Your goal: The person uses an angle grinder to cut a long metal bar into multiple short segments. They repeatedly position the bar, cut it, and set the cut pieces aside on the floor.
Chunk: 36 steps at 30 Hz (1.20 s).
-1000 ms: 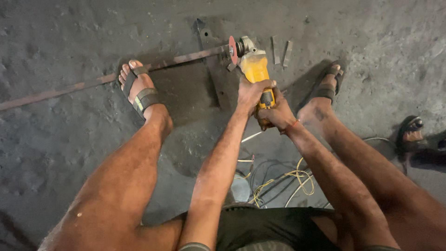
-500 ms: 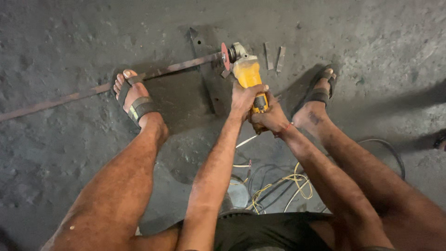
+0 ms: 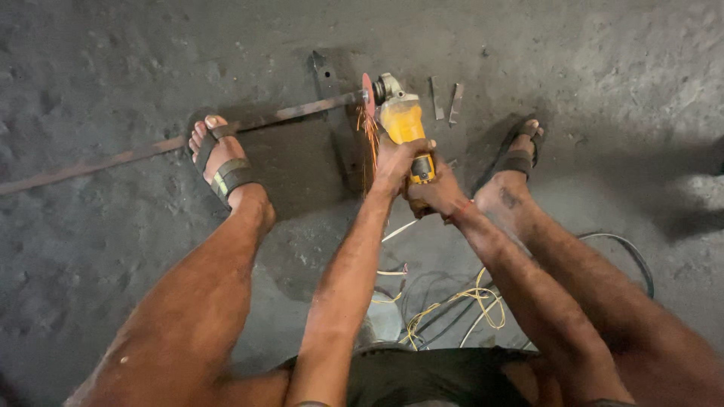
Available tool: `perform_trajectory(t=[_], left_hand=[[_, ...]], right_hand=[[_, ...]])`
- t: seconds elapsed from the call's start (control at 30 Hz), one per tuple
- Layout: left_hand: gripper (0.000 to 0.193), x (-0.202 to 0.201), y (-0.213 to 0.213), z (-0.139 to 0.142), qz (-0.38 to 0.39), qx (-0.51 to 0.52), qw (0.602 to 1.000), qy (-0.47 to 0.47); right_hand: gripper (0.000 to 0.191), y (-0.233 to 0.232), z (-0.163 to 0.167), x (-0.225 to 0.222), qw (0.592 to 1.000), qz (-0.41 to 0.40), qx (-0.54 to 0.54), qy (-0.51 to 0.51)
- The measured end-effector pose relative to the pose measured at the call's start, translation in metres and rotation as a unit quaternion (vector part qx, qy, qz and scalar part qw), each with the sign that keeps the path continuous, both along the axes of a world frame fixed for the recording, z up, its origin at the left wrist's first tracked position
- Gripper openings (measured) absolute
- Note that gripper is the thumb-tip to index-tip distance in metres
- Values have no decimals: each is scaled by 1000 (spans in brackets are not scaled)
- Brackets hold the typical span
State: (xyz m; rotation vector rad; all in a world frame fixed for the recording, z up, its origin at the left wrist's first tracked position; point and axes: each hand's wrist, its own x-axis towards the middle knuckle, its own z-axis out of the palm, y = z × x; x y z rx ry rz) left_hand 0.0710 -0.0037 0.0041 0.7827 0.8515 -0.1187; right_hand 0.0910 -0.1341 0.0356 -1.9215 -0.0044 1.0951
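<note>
Rusty matt metal bar [image 3: 151, 151], glossy yellow plastic grinder [image 3: 403, 120], rough grey concrete floor [image 3: 113, 45].

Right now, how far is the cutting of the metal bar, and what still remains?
Done: two short cut pieces lie on the floor beyond the grinder. In hand: the left hand and right hand grip the yellow angle grinder; its disc meets the end of the long metal bar, with sparks falling, and the left foot pins the bar. Left: the cut is not yet through, and the long bar remains.
</note>
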Motion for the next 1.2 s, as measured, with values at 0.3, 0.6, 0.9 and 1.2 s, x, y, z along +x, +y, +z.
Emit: perform_trajectory(t=[0.3, 0.6, 0.9, 1.2], left_hand=[[20, 3, 11, 7, 38, -44, 996, -62], [17, 11, 29, 24, -16, -96, 995, -3], [29, -2, 9, 12, 47, -133, 985, -103], [71, -12, 13, 2, -24, 275, 839, -469]], right_hand=[[64, 7, -9, 10, 998, -38, -23, 47], [59, 29, 14, 17, 997, -12, -66, 24], [58, 17, 15, 1, 998, 0, -56, 37], [69, 36, 45, 2, 991, -67, -68, 97]])
